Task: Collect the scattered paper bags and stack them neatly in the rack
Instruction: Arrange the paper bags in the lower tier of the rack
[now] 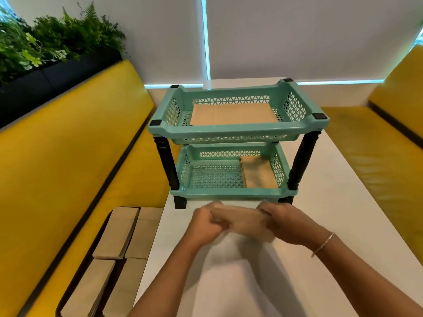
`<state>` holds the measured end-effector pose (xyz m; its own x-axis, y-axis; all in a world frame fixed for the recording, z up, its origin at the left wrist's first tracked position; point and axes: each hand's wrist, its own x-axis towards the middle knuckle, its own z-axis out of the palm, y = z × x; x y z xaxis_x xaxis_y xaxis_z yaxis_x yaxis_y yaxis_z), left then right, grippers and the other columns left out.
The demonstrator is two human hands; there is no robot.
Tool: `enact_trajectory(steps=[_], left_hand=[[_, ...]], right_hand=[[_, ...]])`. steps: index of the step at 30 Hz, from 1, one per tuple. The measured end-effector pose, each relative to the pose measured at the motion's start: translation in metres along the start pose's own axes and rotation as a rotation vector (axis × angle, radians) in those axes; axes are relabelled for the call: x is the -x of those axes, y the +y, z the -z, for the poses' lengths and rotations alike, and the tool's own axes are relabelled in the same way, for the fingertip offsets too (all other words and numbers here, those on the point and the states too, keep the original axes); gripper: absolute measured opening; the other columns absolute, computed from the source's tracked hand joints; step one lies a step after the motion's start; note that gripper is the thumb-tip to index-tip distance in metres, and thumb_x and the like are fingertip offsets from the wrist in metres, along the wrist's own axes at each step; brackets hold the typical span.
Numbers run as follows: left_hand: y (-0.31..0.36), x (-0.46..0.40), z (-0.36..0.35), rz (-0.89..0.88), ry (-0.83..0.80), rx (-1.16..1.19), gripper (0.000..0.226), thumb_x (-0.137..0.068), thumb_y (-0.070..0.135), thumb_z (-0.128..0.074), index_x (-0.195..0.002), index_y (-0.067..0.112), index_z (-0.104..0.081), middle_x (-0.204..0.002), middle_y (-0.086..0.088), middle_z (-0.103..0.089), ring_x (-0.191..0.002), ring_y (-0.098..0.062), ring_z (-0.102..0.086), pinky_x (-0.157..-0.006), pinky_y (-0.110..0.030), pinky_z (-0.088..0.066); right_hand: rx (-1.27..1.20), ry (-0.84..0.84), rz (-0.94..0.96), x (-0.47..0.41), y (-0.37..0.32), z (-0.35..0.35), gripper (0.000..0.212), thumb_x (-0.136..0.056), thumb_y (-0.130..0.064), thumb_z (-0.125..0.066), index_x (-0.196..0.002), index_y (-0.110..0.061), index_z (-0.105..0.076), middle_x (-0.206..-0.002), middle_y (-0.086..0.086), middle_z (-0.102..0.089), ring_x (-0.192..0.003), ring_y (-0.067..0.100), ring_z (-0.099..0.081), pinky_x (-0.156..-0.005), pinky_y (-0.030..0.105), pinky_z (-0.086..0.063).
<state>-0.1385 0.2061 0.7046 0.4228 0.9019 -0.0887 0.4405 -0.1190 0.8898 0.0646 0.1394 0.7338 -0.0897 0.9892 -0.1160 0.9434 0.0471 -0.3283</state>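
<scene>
A teal two-tier rack (229, 131) with black posts stands on the white table (320, 259). A flat brown paper bag (233, 114) lies in its top tray. A stack of brown bags (258, 173) fills the right side of the lower tray. Just in front of the rack, my left hand (206, 224) and my right hand (281, 221) grip the two ends of a blurred bundle of brown paper bags (245, 221) held over the table.
Several stacks of brown paper bags (119, 236) lie in a dark box beside the table at lower left. Yellow benches (57, 168) run along both sides. Plants (45, 42) sit in a planter behind the left bench.
</scene>
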Motion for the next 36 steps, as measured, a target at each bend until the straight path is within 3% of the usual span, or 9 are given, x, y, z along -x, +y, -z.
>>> enact_trajectory(steps=[5,7,9,12,14,18,20,32,36], left_hand=[[0.038,-0.026,0.018,0.115,0.249,0.543,0.04,-0.073,-0.006,-0.074,-0.097,0.018,-0.052,-0.084,-0.007,-0.062,-0.078,-0.019,-0.061,-0.081,-0.04,-0.053],[0.04,-0.032,0.014,0.19,0.155,0.569,0.042,-0.08,0.0,-0.069,-0.112,0.015,-0.047,-0.093,-0.007,-0.063,-0.084,-0.018,-0.063,-0.083,-0.039,-0.054],[0.04,-0.038,0.009,0.253,0.053,0.465,0.039,-0.086,0.008,-0.066,-0.119,0.01,-0.046,-0.099,-0.004,-0.064,-0.086,-0.018,-0.063,-0.076,-0.034,-0.054],[0.043,-0.063,0.015,0.274,0.163,0.177,0.03,-0.089,0.018,-0.063,-0.117,0.01,-0.055,-0.102,-0.003,-0.065,-0.089,-0.02,-0.062,-0.074,-0.029,-0.05],[0.047,-0.083,0.025,0.282,0.236,-0.026,0.026,-0.089,0.02,-0.062,-0.112,0.008,-0.063,-0.107,-0.007,-0.067,-0.093,-0.023,-0.062,-0.076,-0.025,-0.046],[0.053,-0.115,0.04,0.324,0.178,-0.449,0.03,-0.093,0.026,-0.056,-0.108,0.001,-0.065,-0.116,-0.011,-0.065,-0.109,-0.025,-0.059,-0.082,-0.025,-0.044],[0.05,-0.123,0.041,0.352,0.137,-0.599,0.032,-0.095,0.028,-0.053,-0.112,0.003,-0.063,-0.12,-0.01,-0.063,-0.112,-0.024,-0.059,-0.085,-0.025,-0.044],[0.031,-0.126,0.03,0.448,0.097,-0.781,0.029,-0.093,0.012,-0.047,-0.117,0.001,-0.059,-0.126,-0.013,-0.058,-0.118,-0.025,-0.055,-0.093,-0.029,-0.045],[0.04,-0.126,0.021,0.342,0.151,-0.835,0.042,-0.092,0.012,-0.048,-0.132,0.002,-0.042,-0.136,-0.015,-0.043,-0.128,-0.03,-0.039,-0.105,-0.035,-0.036]], right_hand=[[-0.887,0.028,-0.278,-0.017,-0.012,0.022,0.025,-0.09,-0.006,-0.057,-0.114,-0.013,-0.054,-0.1,0.008,-0.062,-0.088,0.024,-0.06,-0.072,0.038,-0.052],[-1.252,-0.008,-0.369,-0.028,-0.021,0.021,0.025,-0.09,-0.004,-0.055,-0.114,-0.013,-0.055,-0.094,0.008,-0.064,-0.081,0.024,-0.062,-0.055,0.032,-0.055],[-1.343,-0.014,-0.461,-0.047,-0.03,0.019,0.02,-0.091,-0.004,-0.055,-0.109,-0.011,-0.057,-0.088,0.008,-0.064,-0.074,0.023,-0.061,-0.046,0.025,-0.051],[-1.282,0.029,-0.595,-0.082,-0.045,0.018,0.007,-0.092,-0.008,-0.055,-0.098,-0.006,-0.059,-0.091,0.011,-0.061,-0.072,0.021,-0.056,-0.052,0.026,-0.048],[-1.15,0.086,-0.628,-0.108,-0.05,0.019,0.017,-0.091,-0.009,-0.055,-0.105,-0.001,-0.06,-0.11,0.015,-0.061,-0.083,0.023,-0.055,-0.06,0.027,-0.047],[-0.663,0.098,-0.599,-0.148,-0.059,0.017,0.02,-0.088,-0.017,-0.055,-0.096,-0.003,-0.065,-0.116,0.015,-0.064,-0.101,0.028,-0.062,-0.083,0.032,-0.053],[-0.505,0.036,-0.58,-0.157,-0.063,0.015,0.024,-0.088,-0.018,-0.054,-0.102,-0.002,-0.065,-0.116,0.014,-0.064,-0.107,0.027,-0.061,-0.083,0.026,-0.049],[-0.16,-0.09,-0.437,-0.157,-0.07,0.012,0.028,-0.091,-0.019,-0.052,-0.11,-0.001,-0.061,-0.117,0.011,-0.062,-0.109,0.023,-0.06,-0.09,0.027,-0.048],[-0.137,-0.038,-0.456,-0.154,-0.052,0.016,0.014,-0.087,-0.019,-0.052,-0.086,-0.007,-0.06,-0.104,0.011,-0.062,-0.098,0.025,-0.06,-0.08,0.031,-0.049]])
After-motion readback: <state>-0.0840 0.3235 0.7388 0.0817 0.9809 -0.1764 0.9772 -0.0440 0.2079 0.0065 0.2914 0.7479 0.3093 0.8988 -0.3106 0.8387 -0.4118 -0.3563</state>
